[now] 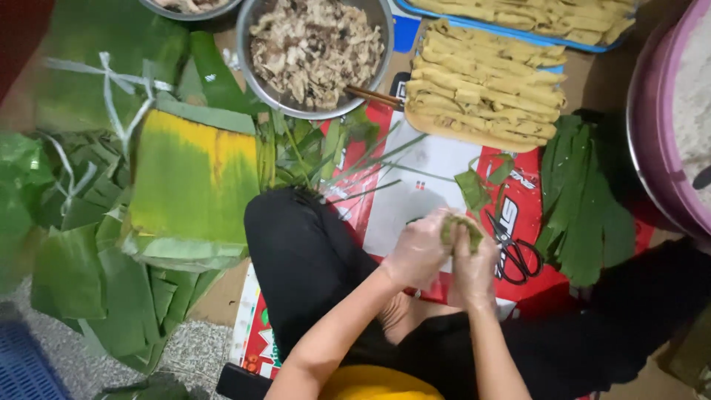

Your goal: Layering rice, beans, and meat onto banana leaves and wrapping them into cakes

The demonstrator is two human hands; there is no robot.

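While both hands, left (418,252) and right (474,265), clamp a small green leaf wrap (461,228), scissors (515,252) lie just right. Ahead: metal bowl (255,74) of shredded filling, tray (444,133) of yellow strips.

At twelve o'clock we see a metal bowl (252,70) of shredded filling, with chopsticks (374,97) resting on its rim. At one o'clock sits a tray of pale yellow strips (481,85). Black scissors (515,252) lie at three o'clock beside a stack of green leaves (585,200). At nine o'clock we see a yellowing banana leaf (192,178).
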